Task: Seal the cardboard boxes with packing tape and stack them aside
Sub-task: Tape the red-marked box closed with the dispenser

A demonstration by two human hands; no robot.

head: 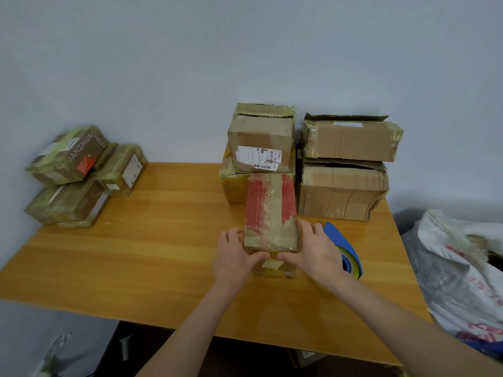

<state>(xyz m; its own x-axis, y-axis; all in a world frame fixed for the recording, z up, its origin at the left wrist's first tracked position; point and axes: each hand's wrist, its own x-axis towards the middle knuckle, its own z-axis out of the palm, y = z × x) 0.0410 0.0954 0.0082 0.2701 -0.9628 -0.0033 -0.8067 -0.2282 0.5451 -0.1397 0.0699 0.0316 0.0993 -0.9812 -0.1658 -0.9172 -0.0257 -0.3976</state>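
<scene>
I am holding the red-taped box (269, 210) at mid-desk (163, 240), its far end toward the stacked cartons. The left grip (235, 254) and right grip (313, 251) are both curling round its near corners. It is looking light and stiff, though the glossy tape is probably slippery (bare cardboard edges seem safer).

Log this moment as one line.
left hand: holds red-taped box | right hand: holds same box | tape dispenser: on table
</scene>
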